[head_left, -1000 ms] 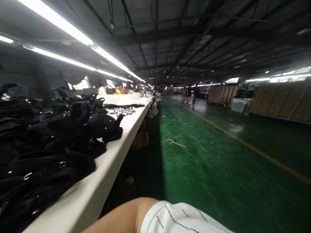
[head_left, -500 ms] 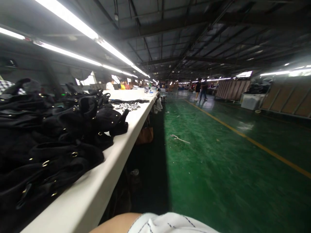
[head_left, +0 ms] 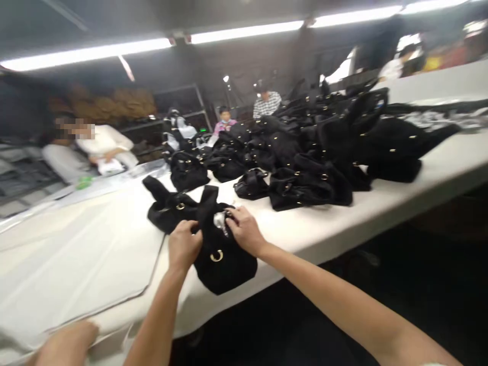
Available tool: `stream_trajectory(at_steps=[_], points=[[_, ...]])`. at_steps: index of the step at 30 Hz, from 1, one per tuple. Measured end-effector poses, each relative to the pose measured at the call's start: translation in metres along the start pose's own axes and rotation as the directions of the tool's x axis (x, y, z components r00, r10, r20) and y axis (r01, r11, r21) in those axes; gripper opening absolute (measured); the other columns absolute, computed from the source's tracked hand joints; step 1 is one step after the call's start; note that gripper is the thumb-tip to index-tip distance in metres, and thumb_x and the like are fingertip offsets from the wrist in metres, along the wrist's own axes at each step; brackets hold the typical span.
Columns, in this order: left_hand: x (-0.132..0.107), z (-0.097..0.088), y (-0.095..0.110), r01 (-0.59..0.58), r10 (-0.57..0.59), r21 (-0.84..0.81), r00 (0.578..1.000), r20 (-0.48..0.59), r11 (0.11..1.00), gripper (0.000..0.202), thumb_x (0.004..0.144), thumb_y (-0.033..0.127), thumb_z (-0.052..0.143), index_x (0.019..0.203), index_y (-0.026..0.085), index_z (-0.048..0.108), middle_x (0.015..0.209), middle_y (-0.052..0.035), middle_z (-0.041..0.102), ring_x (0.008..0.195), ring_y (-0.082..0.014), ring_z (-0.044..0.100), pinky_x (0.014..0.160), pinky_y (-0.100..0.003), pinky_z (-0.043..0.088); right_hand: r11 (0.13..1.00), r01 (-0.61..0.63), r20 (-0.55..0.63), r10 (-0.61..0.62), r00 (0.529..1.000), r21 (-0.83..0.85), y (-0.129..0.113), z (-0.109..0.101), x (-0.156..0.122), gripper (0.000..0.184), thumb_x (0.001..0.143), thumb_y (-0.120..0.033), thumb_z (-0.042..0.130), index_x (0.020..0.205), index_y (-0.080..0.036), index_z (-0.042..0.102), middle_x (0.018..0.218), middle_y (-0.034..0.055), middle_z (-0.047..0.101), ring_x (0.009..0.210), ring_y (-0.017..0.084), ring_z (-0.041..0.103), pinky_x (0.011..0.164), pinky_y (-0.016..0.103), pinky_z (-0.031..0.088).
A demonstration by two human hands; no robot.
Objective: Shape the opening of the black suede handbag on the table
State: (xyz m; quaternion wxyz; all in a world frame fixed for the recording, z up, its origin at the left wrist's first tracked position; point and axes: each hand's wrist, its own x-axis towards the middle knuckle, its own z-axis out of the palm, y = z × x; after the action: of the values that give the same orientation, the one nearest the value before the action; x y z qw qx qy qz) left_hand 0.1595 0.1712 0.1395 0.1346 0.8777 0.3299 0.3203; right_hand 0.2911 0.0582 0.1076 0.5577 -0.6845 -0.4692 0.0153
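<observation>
A small black fabric bag (head_left: 226, 274) with a gold-coloured ring on its front is at the front edge of the white-covered table. My left hand (head_left: 183, 245) grips the bag's left side with curled fingers. At the upper right, the fingers of my right hand (head_left: 246, 231) close on the rim of the same bag. A shiny whitish piece (head_left: 220, 220) shows at the opening beside those fingers; its kind is unclear. Just behind my left hand lies another black bag (head_left: 163, 211), its strap sticking up.
A large heap of black bags (head_left: 282, 142) covers the table (head_left: 305, 239) to the right. Flat pale sheets (head_left: 87, 254) lie on the left. At the bottom left is another person's hand (head_left: 72, 338). Several people sit or stand beyond the table.
The view has swung left from the aisle and green floor to the table. Both my hands have come into view, holding a black bag.
</observation>
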Motion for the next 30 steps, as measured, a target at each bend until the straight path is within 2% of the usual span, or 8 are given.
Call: stream_trajectory(at_steps=[2, 5, 11, 14, 18, 23, 26, 30], points=[[-0.007, -0.019, -0.012, 0.026, -0.024, 0.056, 0.999, -0.031, 0.998, 0.013, 0.086, 0.021, 0.061, 0.074, 0.016, 0.064, 0.084, -0.0038, 0.062, 0.08, -0.0184, 0.059, 0.079, -0.033, 0.047, 0.99, 0.005, 0.014, -0.007, 1.0, 0.141, 0.003, 0.015, 0.006, 0.029, 0.089, -0.017, 0.063, 0.118, -0.018, 0.068, 0.099, 0.006, 0.062, 0.088, 0.018, 0.061, 0.087, 0.034, 0.051], [-0.01, -0.018, -0.004, 0.012, -0.012, 0.014, 0.999, -0.039, 1.0, 0.019, 0.082, 0.02, 0.055, 0.065, 0.019, 0.064, 0.077, -0.0037, 0.06, 0.073, -0.018, 0.058, 0.072, -0.03, 0.042, 0.958, -0.021, 0.026, 0.014, 1.0, 0.287, 0.014, 0.008, 0.008, 0.031, 0.084, -0.023, 0.069, 0.115, -0.02, 0.07, 0.095, 0.0031, 0.061, 0.078, 0.016, 0.058, 0.078, 0.03, 0.05], [-0.011, -0.01, 0.001, 0.131, -0.145, -0.233, 0.988, -0.047, 0.964, 0.028, 0.075, 0.032, 0.065, 0.096, 0.015, 0.072, 0.091, -0.0089, 0.072, 0.085, -0.024, 0.065, 0.082, -0.034, 0.048, 0.979, 0.009, 0.086, -0.027, 0.996, 0.203, 0.014, -0.009, 0.004, 0.039, 0.087, -0.022, 0.064, 0.125, -0.015, 0.066, 0.096, 0.0046, 0.056, 0.078, 0.016, 0.055, 0.081, 0.033, 0.05], [-0.014, -0.017, -0.007, 0.202, -0.201, -0.386, 0.979, 0.043, 0.9, 0.047, 0.078, 0.048, 0.066, 0.108, 0.011, 0.071, 0.096, -0.0123, 0.074, 0.09, -0.0259, 0.068, 0.08, -0.035, 0.053, 0.974, 0.072, 0.203, -0.116, 0.972, 0.213, 0.015, -0.017, 0.007, 0.042, 0.093, -0.023, 0.054, 0.134, -0.014, 0.059, 0.111, 0.0091, 0.054, 0.088, 0.017, 0.058, 0.087, 0.034, 0.051], [-0.024, -0.034, -0.018, 0.274, -0.195, -0.538, 0.96, 0.201, 0.797, 0.057, 0.086, 0.064, 0.055, 0.092, 0.011, 0.075, 0.085, -0.0117, 0.074, 0.085, -0.0256, 0.068, 0.079, -0.037, 0.054, 0.962, 0.203, 0.33, -0.254, 0.909, 0.18, 0.023, -0.028, 0.022, 0.038, 0.098, -0.027, 0.046, 0.132, -0.019, 0.061, 0.119, 0.01, 0.054, 0.107, 0.021, 0.058, 0.098, 0.036, 0.048], [-0.038, -0.045, -0.031, 0.263, -0.265, -0.44, 0.963, 0.057, 0.859, 0.037, 0.091, 0.05, 0.062, 0.1, 0.015, 0.068, 0.095, -0.0076, 0.07, 0.086, -0.0199, 0.066, 0.077, -0.037, 0.057, 0.945, 0.319, 0.305, -0.324, 0.896, 0.065, 0.023, -0.018, 0.041, 0.029, 0.094, -0.031, 0.059, 0.12, -0.023, 0.068, 0.132, 0.0076, 0.055, 0.096, 0.02, 0.063, 0.091, 0.036, 0.051], [-0.04, -0.034, -0.029, 0.28, -0.287, -0.4, 0.957, 0.044, 0.872, 0.028, 0.093, 0.043, 0.062, 0.097, 0.016, 0.066, 0.095, -0.0046, 0.068, 0.082, -0.0164, 0.064, 0.074, -0.033, 0.056, 0.93, 0.346, 0.354, -0.366, 0.861, 0.122, 0.018, -0.009, 0.047, 0.025, 0.092, -0.029, 0.064, 0.116, -0.024, 0.07, 0.122, 0.0043, 0.064, 0.107, 0.021, 0.063, 0.098, 0.035, 0.048], [-0.037, -0.019, -0.024, 0.305, -0.297, -0.331, 0.952, 0.074, 0.893, 0.023, 0.088, 0.036, 0.069, 0.088, 0.013, 0.066, 0.087, -0.0022, 0.065, 0.072, -0.0133, 0.06, 0.071, -0.032, 0.054, 0.941, 0.339, 0.484, -0.304, 0.821, 0.016, 0.007, -0.006, 0.055, 0.028, 0.086, -0.024, 0.071, 0.114, -0.024, 0.07, 0.11, 0.0028, 0.067, 0.095, 0.02, 0.064, 0.086, 0.033, 0.049]])
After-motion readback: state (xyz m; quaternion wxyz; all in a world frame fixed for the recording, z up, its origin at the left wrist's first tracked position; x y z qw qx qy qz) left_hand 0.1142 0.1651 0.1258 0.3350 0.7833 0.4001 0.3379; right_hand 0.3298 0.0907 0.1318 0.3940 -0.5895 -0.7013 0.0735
